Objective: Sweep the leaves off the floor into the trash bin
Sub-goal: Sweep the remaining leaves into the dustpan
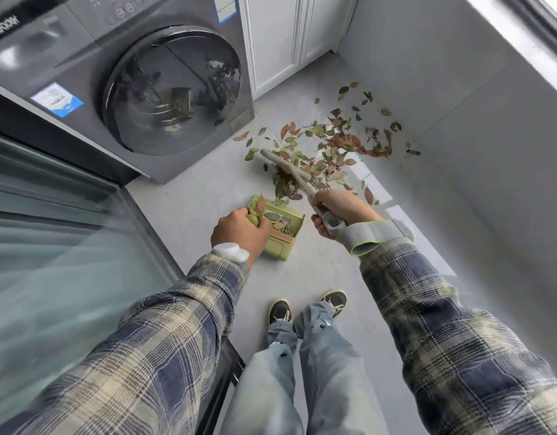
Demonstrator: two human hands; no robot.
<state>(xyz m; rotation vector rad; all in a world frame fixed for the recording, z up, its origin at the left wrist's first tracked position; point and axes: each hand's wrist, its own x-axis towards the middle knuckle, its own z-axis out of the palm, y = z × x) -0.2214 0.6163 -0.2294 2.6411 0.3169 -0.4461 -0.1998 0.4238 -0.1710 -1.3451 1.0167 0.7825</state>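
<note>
While the left hand (239, 229) curls its fingers round the handle of a green dustpan (283, 243), the right hand (339, 211) is wrapped tightly round the grip end of a pale hand broom (297, 175). Seen from the person's shoes (280, 310), the dustpan sits at 12 o'clock, low over the light tiled floor (318, 271); whether it touches the tiles I cannot tell. Several green and reddish leaves already lie in its tray, and a few spill at its far lip.

From the right hand the broom runs toward 11 o'clock, and its head lies across the near edge of the leaves (333, 142), just beyond the dustpan's mouth. Its bristles are mostly hidden under the foliage. The bulk of the leaves, a mix of green, red and brown, is spread on the floor at about 1 o'clock from the dustpan, thickest near the broom head and thinning out toward the grey wall (459, 120) at 2 o'clock, where a few single leaves lie close to its foot.

A dark grey front-loading washing machine (114, 89) stands at 10 o'clock, its round door reflecting the room. A white cabinet (280, 36) is at 12 o'clock behind the leaves, and a glass door (51, 230) fills the 9 o'clock side. The left wrist carries a white device (230, 251); the right wrist wears a grey wristband (368, 237) edged in yellow-green. Both arms are in plaid sleeves.
</note>
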